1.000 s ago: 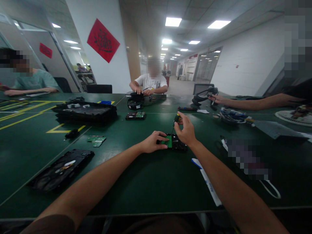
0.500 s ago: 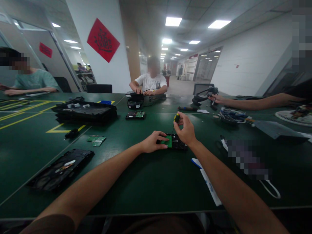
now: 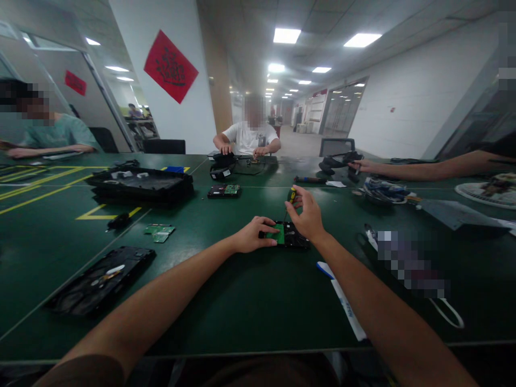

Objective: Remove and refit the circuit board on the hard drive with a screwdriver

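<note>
A small black hard drive (image 3: 294, 239) with a green circuit board (image 3: 277, 235) lies on the dark green table (image 3: 242, 290) in front of me. My left hand (image 3: 252, 235) rests on its left edge, fingers curled down onto the board and holding it still. My right hand (image 3: 307, 216) is above the drive's far side, fingers pinched round the yellow-and-black handle of a screwdriver (image 3: 292, 195) that stands upright with its tip down on the drive.
A black tray (image 3: 100, 279) lies at near left, loose green boards (image 3: 159, 232) beyond it, a large black tray (image 3: 141, 185) farther back. Another drive (image 3: 224, 191) sits mid-table. A white strip (image 3: 342, 301) lies by my right forearm. Three other people sit around the table.
My right hand has shifted its fingers slightly on the screwdriver handle. The person opposite and the arm at far right have moved their hands. My left hand stays put.
</note>
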Demonstrator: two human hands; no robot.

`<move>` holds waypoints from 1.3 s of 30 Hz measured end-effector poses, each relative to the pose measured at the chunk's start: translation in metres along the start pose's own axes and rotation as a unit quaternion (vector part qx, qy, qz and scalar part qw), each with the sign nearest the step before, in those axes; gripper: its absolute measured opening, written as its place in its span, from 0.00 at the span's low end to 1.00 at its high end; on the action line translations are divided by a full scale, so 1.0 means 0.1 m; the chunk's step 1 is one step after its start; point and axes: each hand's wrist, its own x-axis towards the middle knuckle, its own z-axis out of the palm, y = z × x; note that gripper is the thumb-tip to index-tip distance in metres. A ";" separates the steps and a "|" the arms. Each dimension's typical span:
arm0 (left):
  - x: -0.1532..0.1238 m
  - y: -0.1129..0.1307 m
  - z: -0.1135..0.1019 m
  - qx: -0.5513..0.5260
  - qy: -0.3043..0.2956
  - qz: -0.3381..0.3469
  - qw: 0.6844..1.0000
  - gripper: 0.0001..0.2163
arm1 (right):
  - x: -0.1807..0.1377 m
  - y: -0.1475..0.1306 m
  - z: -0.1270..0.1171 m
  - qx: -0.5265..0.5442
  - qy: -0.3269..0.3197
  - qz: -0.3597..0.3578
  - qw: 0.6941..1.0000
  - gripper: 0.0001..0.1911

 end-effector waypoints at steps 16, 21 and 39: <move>-0.01 0.04 -0.02 -0.002 -0.001 -0.005 1.000 0.21 | -0.01 0.00 0.01 0.015 -0.001 0.005 1.000 0.28; 0.00 0.03 -0.02 -0.003 -0.003 -0.003 1.000 0.21 | 0.00 0.00 -0.01 -0.016 -0.009 -0.003 1.000 0.29; 0.00 0.00 0.00 -0.008 0.001 -0.005 1.000 0.21 | -0.01 0.02 0.00 -0.007 -0.007 -0.005 1.000 0.31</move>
